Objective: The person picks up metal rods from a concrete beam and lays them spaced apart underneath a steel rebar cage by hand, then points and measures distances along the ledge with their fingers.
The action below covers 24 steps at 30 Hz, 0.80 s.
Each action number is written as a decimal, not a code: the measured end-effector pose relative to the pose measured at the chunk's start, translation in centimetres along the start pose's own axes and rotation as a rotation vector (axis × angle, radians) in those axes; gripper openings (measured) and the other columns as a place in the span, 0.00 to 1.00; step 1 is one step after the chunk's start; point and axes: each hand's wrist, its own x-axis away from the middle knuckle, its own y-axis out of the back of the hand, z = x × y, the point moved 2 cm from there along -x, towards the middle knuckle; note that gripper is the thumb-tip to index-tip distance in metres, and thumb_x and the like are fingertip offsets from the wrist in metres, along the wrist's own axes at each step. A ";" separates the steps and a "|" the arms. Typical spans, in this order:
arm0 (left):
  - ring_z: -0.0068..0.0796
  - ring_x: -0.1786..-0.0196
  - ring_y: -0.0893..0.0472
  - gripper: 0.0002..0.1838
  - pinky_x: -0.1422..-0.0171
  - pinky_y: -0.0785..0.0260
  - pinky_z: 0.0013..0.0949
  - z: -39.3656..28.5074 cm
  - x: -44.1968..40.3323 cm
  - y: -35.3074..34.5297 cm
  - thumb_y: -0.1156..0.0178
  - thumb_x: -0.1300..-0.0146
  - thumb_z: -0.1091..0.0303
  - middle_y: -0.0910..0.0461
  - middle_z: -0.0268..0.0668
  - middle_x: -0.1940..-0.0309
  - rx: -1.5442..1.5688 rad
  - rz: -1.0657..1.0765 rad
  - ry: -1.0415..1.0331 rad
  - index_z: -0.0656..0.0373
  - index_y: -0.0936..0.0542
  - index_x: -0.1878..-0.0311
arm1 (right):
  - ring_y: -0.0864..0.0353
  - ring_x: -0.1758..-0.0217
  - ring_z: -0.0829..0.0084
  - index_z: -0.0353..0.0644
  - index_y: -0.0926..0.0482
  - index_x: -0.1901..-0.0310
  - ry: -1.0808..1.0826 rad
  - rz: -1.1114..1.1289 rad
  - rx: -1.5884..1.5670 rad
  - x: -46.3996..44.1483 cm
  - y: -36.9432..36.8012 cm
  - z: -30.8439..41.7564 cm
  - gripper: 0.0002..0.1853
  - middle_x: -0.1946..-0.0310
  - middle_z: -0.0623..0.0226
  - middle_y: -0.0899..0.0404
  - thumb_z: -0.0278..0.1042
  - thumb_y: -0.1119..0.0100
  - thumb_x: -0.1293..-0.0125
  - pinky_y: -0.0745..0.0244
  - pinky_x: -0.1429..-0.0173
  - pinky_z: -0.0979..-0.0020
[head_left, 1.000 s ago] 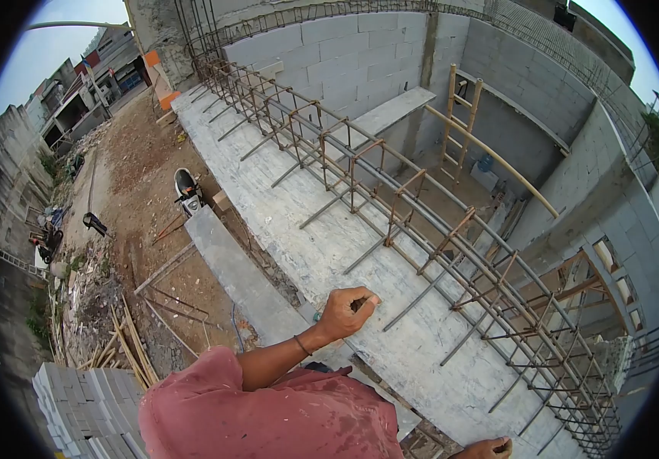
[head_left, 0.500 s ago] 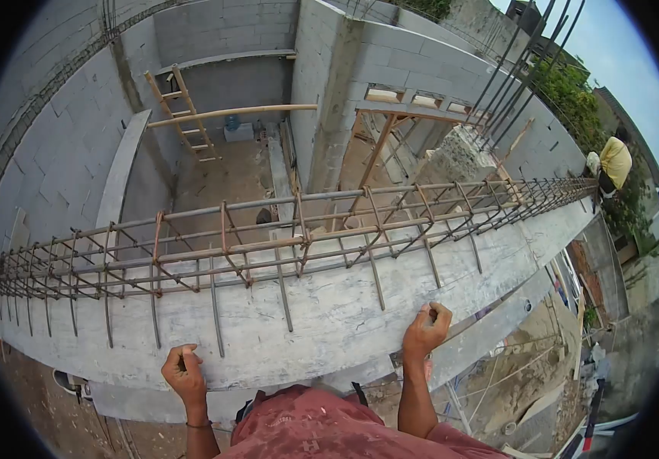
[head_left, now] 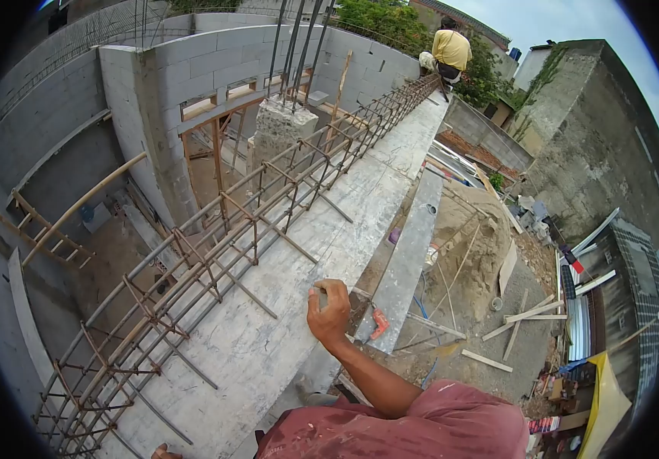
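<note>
My right hand (head_left: 329,312) is raised over the outer edge of the pale formwork board (head_left: 268,294), its fingers curled; whether anything small is inside them is hidden. Only the fingertips of my left hand (head_left: 165,452) show at the bottom edge, over the near part of the board, and their grip cannot be made out. Along the board's inner side runs a long rebar cage (head_left: 257,218), with short bars sticking out across the board. Neither hand touches the cage.
Another person in a yellow top (head_left: 452,50) is at the far end of the beam. A lower plank (head_left: 414,256) carries a red-orange tool (head_left: 379,324). Left lie a deep room with a bamboo ladder (head_left: 54,233) and a concrete column (head_left: 280,134); right, sandy ground far below.
The view has swung right along the beam, bringing the other person nearer the middle. My left hand has slipped mostly out of view at the bottom; my right hand stays curled over the board's edge.
</note>
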 end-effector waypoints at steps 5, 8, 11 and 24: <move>0.47 0.66 0.20 0.18 0.60 0.26 0.52 -0.3 0.0 0.3 0.44 0.28 0.64 0.16 0.54 0.67 -0.048 0.019 -0.005 0.71 0.15 0.66 | 0.20 0.49 0.47 0.35 0.19 0.54 0.006 0.018 0.025 -0.1 0.1 0.1 0.08 0.54 0.51 0.19 0.25 0.33 0.33 0.25 0.43 0.51; 0.42 0.69 0.24 0.16 0.62 0.28 0.50 0.1 0.1 0.1 0.43 0.29 0.66 0.18 0.50 0.71 0.033 -0.014 0.032 0.71 0.16 0.66 | 0.20 0.49 0.47 0.35 0.18 0.54 0.018 0.027 0.035 0.0 0.1 0.3 0.08 0.54 0.52 0.19 0.25 0.33 0.33 0.25 0.43 0.51; 0.38 0.72 0.28 0.14 0.65 0.30 0.47 1.3 -0.2 -0.5 0.42 0.30 0.68 0.20 0.45 0.73 0.147 -0.050 0.059 0.70 0.19 0.69 | 0.18 0.53 0.48 0.34 0.17 0.56 0.056 -0.015 0.037 -0.4 0.3 0.7 0.06 0.58 0.51 0.18 0.24 0.33 0.33 0.23 0.47 0.53; 0.44 0.62 0.20 0.19 0.56 0.26 0.49 0.0 0.2 0.3 0.46 0.24 0.62 0.15 0.51 0.63 -0.013 0.024 0.051 0.70 0.16 0.62 | 0.20 0.50 0.47 0.36 0.18 0.55 0.022 0.002 0.015 -0.1 0.1 0.1 0.08 0.56 0.53 0.19 0.24 0.32 0.35 0.25 0.44 0.51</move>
